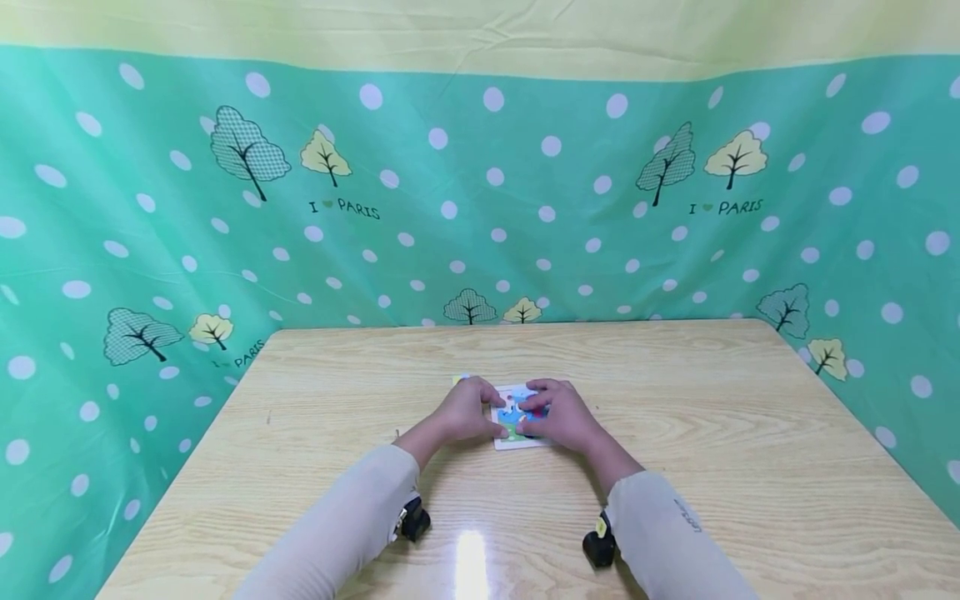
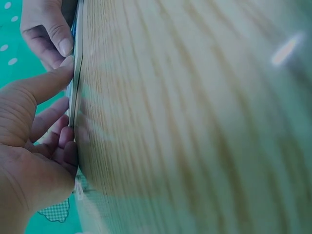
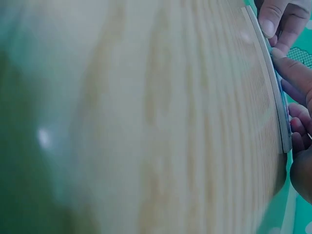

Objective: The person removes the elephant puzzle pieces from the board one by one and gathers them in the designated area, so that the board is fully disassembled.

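Observation:
A thin flat board [image 1: 517, 444] with a pale border and a colourful picture in blue, green and red lies on the table; it looks like a jigsaw puzzle. My left hand [image 1: 471, 410] is at its left side, thumb and fingers spread apart and touching it. On the right part of the picture rests my right hand [image 1: 564, 417], its thumb and fingers bent over the surface and covering much of it. In the right wrist view the board [image 3: 268, 73] is seen edge-on, with both thumbs at its upper side. Whether a loose piece lies under the right fingertips is hidden.
A small yellow and blue thing [image 1: 460, 378] shows just behind the left hand, mostly covered. The wooden table [image 1: 675, 375] extends around the board. Behind it hangs a green dotted cloth [image 1: 420, 192] with printed trees. Black wrist cameras [image 1: 415, 520] sit under both sleeves.

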A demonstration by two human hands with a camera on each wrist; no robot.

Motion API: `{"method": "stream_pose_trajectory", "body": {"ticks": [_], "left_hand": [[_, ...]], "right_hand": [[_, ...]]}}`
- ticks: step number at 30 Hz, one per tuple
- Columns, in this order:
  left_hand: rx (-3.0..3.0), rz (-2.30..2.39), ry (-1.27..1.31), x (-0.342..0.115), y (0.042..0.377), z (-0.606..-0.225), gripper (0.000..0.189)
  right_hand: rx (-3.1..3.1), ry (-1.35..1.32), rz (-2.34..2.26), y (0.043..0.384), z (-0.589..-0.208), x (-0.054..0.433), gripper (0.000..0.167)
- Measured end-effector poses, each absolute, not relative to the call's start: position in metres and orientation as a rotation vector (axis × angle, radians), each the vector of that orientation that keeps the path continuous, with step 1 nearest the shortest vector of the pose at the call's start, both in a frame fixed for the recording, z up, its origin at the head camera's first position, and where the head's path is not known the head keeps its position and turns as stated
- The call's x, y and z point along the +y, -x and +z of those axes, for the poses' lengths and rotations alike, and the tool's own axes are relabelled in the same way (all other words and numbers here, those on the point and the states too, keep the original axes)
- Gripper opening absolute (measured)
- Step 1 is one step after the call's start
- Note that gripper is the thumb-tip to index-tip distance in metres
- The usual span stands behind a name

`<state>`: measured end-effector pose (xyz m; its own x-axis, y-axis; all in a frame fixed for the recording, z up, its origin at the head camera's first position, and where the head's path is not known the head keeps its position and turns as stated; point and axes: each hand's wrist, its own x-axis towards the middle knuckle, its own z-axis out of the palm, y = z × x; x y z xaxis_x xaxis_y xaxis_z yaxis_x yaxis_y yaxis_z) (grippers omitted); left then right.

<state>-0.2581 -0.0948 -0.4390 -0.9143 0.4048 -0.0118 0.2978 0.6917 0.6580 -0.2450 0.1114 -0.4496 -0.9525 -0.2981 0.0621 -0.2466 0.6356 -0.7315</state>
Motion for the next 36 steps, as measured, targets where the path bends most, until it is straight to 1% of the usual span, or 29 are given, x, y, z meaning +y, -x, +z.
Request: {"method": "stream_pose_trajectory", "body": {"ticks": [16, 26, 36], "left_hand": [[2.664, 1.177, -0.564, -0.0938, 0.2562, -0.4381, 0.038], [2.608, 1.293, -0.591, -0.0987, 0.2592, -0.4406, 0.027], [2.593, 1.325, -0.559, -0.1001, 0.2611, -0.4421, 0.021]], "right_hand": [[2.796, 0.452, -1.222, 0.2449, -0.4464, 0.1131, 0.033], [2.783, 0.444, -1.237, 0.2445, -0.4454, 0.1118, 0.034], [2.799, 0.436, -1.220, 0.2451, -0.4494, 0.1093, 0.034]]}}
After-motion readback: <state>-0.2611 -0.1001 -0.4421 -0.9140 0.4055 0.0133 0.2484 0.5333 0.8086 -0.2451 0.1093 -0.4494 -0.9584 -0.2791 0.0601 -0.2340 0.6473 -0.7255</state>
